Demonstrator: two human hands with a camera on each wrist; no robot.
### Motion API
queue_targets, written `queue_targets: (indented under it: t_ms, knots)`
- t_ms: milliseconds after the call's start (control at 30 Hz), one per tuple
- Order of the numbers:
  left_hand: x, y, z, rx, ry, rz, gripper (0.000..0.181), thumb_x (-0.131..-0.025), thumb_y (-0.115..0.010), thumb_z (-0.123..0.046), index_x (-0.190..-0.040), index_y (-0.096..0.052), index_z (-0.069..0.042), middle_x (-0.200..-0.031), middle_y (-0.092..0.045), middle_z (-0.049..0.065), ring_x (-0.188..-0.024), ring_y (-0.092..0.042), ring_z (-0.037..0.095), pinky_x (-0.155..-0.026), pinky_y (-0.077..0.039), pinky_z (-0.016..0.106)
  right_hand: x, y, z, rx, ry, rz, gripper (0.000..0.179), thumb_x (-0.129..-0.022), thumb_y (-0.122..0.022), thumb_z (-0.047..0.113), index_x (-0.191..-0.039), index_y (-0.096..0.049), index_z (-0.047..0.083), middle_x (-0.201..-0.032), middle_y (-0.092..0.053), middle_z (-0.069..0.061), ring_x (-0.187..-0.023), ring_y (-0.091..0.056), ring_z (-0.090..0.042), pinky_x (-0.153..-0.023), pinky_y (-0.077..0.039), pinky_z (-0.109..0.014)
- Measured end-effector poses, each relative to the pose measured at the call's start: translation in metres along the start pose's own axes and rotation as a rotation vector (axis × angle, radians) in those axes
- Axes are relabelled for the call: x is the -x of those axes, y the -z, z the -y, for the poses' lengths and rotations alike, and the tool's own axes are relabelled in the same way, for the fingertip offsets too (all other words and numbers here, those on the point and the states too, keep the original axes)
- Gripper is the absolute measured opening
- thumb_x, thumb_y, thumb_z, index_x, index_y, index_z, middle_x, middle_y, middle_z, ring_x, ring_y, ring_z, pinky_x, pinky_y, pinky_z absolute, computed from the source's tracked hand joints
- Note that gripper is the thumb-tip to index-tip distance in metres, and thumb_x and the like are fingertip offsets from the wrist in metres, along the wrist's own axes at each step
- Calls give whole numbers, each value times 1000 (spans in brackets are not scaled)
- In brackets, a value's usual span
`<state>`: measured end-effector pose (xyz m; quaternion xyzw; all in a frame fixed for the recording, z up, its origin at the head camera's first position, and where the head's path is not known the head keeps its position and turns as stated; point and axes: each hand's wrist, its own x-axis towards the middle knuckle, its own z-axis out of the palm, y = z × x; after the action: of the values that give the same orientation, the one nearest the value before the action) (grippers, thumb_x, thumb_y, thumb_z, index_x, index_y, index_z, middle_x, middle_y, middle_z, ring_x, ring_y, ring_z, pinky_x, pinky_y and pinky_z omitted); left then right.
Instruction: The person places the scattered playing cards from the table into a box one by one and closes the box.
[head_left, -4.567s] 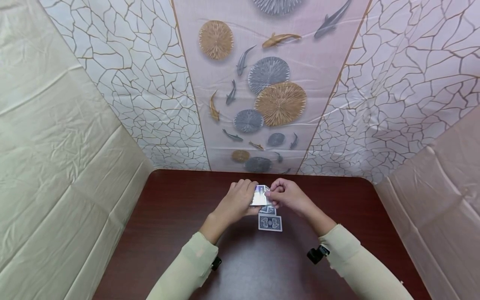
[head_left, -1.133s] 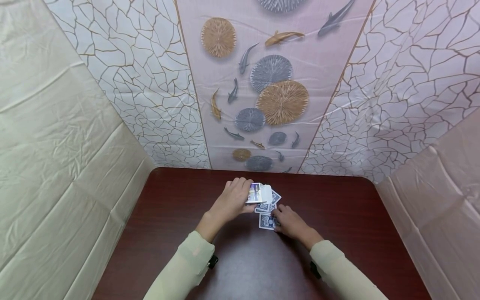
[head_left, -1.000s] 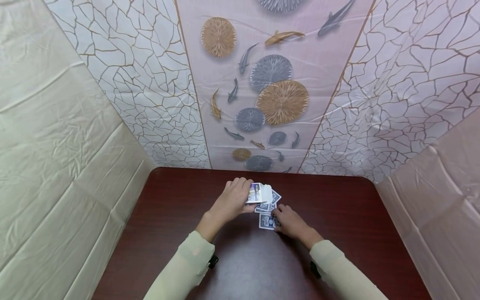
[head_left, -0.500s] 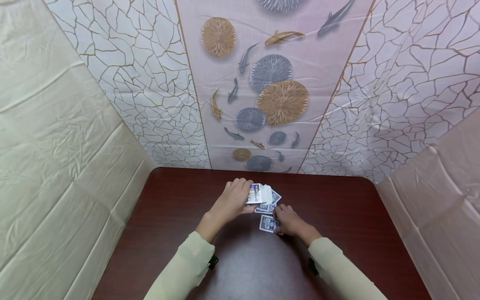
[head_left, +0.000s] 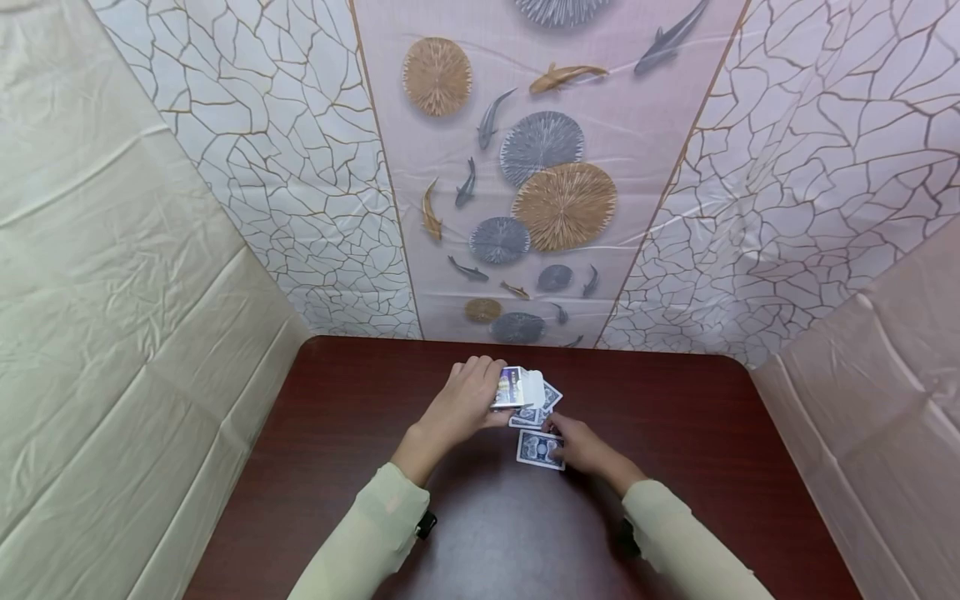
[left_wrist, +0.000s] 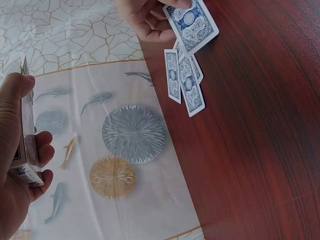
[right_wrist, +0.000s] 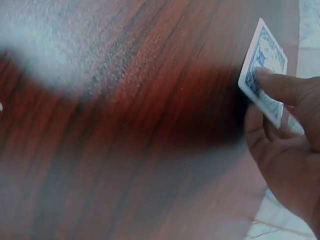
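My left hand (head_left: 463, 402) grips a playing card box (head_left: 510, 387) with its white end flap (head_left: 534, 387) sticking out to the right. In the left wrist view, the thumb and curled fingers clasp the box (left_wrist: 29, 145) edge-on. My right hand (head_left: 588, 446) pinches a blue-backed playing card (head_left: 534, 448), thumb on its patterned back and fingers beneath. The card (right_wrist: 267, 65) stands tilted above the table in the right wrist view. Just beyond it, several blue-backed cards (left_wrist: 191, 92) lie overlapping on the table, partly hidden under the box in the head view.
The dark red wooden table (head_left: 337, 467) has its far edge against a patterned cloth (head_left: 487, 292) with fish and round leaf shapes. Beige cloth walls (head_left: 135, 333) rise at both sides. A small black wrist camera (head_left: 426, 525) sits at the left sleeve.
My right hand has moved from the box down to the nearest card, pinched it and tilted it up off the table. The left hand keeps the box nearly still; its flap now shows open.
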<state>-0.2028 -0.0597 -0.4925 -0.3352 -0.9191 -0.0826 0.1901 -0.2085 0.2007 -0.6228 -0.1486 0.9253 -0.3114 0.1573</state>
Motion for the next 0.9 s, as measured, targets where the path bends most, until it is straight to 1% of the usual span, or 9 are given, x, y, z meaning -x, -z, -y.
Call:
queue_targets:
  t_ms: [67,133,200,267,333,433,567,733,900]
  knots:
    - [0,0,0,3,0,-4,68,-77,-82,-46,-124,-57,-4,-104,-61,5,-93,-56,22,-77,-43,36,1,1,-5,-94,17,-17,32,-82,-78,-3,-107,-64,9,-98,-65,-3,-88,-58,-15,-81,-50,-35]
    - [0,0,0,4,1,-2,69,-76,-82,-47,-124,-57,-4,-104,-61,5,-93,-56,22,-78,-43,36,3,3,-10,-158,43,-26,26,-84,-78,-2,-105,-66,8,-95,-66,-3,-85,-58,-15,-78,-49,-32]
    - [0,0,0,4,4,4,69,-76,-82,-46,-125,-57,-4,-104,-61,5,-93,-56,22,-78,-43,36,4,7,-14,-205,68,-28,21,-85,-77,1,-103,-68,6,-93,-67,-4,-85,-57,-15,-77,-48,-30]
    - [0,0,1,5,6,10,70,-76,-83,-46,-125,-57,-4,-105,-61,6,-94,-56,23,-78,-43,36,4,10,-17,-244,63,-29,16,-88,-77,5,-102,-69,4,-91,-67,-3,-83,-57,-14,-75,-48,-28]
    - [0,0,1,5,8,11,70,-76,-83,-46,-125,-57,-3,-105,-61,6,-94,-56,23,-78,-43,36,5,13,-18,-287,31,-28,15,-90,-76,8,-103,-70,3,-90,-67,-3,-79,-57,-14,-72,-49,-29]
    - [1,0,1,12,8,7,70,-76,-83,-46,-125,-57,-3,-106,-62,7,-94,-56,23,-78,-43,36,6,18,-20,-368,-24,-29,18,-92,-74,9,-105,-69,-1,-89,-68,-5,-76,-61,-14,-68,-54,-32]
    - [1,0,2,23,7,3,70,-76,-84,-45,-125,-58,-2,-105,-61,7,-93,-56,24,-77,-43,36,9,23,-19,-478,-73,-40,19,-94,-71,5,-108,-66,-7,-93,-69,-11,-78,-65,-14,-70,-61,-39]
    - [1,-1,3,9,-1,-1,68,-76,-83,-46,-124,-58,-3,-103,-61,6,-91,-56,23,-76,-43,35,12,33,-15,-520,-108,-61,18,-94,-70,3,-109,-65,-7,-92,-69,-12,-75,-67,-15,-69,-62,-42]
    - [1,-2,3,2,-3,-13,67,-76,-82,-45,-123,-58,-3,-102,-60,5,-91,-56,22,-76,-43,35,15,46,-12,-543,-86,-78,20,-96,-68,3,-112,-63,-8,-92,-66,-14,-70,-68,-16,-67,-62,-44]
